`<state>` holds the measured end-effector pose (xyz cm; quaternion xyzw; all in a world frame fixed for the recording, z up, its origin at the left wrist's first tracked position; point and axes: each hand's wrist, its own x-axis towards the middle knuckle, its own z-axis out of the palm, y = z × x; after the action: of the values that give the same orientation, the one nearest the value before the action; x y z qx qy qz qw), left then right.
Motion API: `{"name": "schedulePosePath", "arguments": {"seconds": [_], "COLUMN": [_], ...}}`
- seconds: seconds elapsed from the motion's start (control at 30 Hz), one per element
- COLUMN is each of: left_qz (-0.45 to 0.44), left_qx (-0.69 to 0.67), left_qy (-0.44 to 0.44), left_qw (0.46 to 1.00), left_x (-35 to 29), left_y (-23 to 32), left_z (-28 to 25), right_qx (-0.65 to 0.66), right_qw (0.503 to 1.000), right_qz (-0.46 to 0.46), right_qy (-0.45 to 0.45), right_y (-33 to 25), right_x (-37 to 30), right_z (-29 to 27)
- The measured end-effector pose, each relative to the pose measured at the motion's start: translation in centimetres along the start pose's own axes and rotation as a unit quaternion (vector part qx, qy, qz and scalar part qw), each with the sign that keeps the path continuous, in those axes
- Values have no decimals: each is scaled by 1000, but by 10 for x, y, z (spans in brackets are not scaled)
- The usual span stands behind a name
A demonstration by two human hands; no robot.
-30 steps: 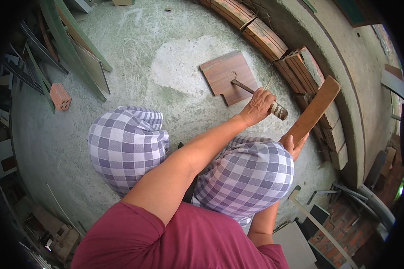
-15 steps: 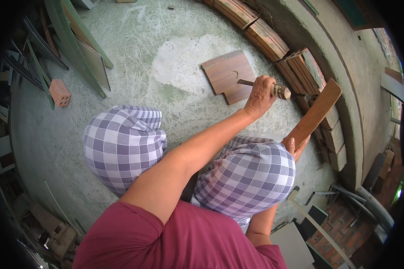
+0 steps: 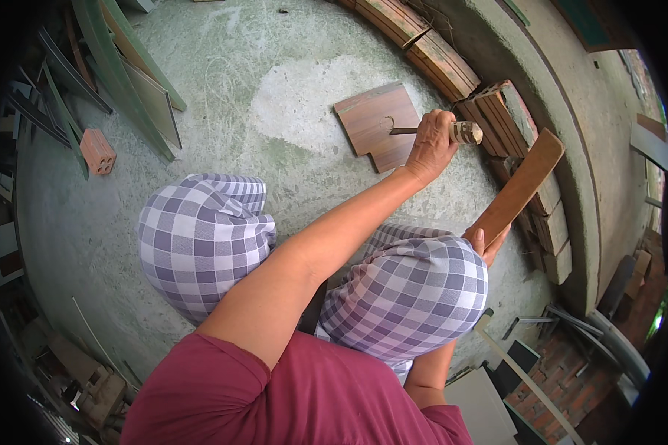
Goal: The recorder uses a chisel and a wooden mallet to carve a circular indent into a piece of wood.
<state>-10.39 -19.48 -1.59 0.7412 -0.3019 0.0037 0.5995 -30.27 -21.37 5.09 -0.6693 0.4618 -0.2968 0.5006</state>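
The left hand (image 3: 432, 142) is closed round a chisel (image 3: 465, 133), apparently to steer its blade; the tip lies over or against a circular mark (image 3: 387, 121) on the wood-grained board (image 3: 367, 130), left of that hand. The right hand (image 3: 491, 249) grips one end of a wooden slat (image 3: 518, 190), seemingly leaving its length free.

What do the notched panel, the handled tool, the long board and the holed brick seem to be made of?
Panel: wood or laminate, showing streaky brown grain.
Tool: dark, narrow blade, probably metal; pale, banded handle, perhaps wrapped wood.
Long board: likely wood, plain brown and smooth-looking with rounded corners.
Brick: likely fired clay, from its matt orange surface and holes.
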Motion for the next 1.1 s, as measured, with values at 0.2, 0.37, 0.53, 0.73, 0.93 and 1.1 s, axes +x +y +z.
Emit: {"name": "schedulePosePath", "arguments": {"seconds": [0.2,0.37,0.53,0.73,0.93,1.1], "left_qz": [-2,-4,-4,8,12,17], "left_qx": [7,11,4,23,2,9], "left_qy": [-11,-5,-8,10,7,-3], "left_qw": [1000,1000,1000,1000,1000,1000], "left_x": [3,7,7,10,7,4], "left_y": [0,2,7,-1,3,0], "left_z": [1,3,4,5,1,5], "right_qx": [-59,-25,49,-145,-45,-246], "right_qw": [997,996,994,979,993,953], "right_qz": [-36,-89,-93,-22,-103,-118], "right_qy": [-18,9,11,-143,-24,-132], "right_y": [-23,-32,-51,-49,-71,-39], "right_x": [7,19,19,21,30,28], "right_z": [-4,-13,-6,22,-1,23]}}
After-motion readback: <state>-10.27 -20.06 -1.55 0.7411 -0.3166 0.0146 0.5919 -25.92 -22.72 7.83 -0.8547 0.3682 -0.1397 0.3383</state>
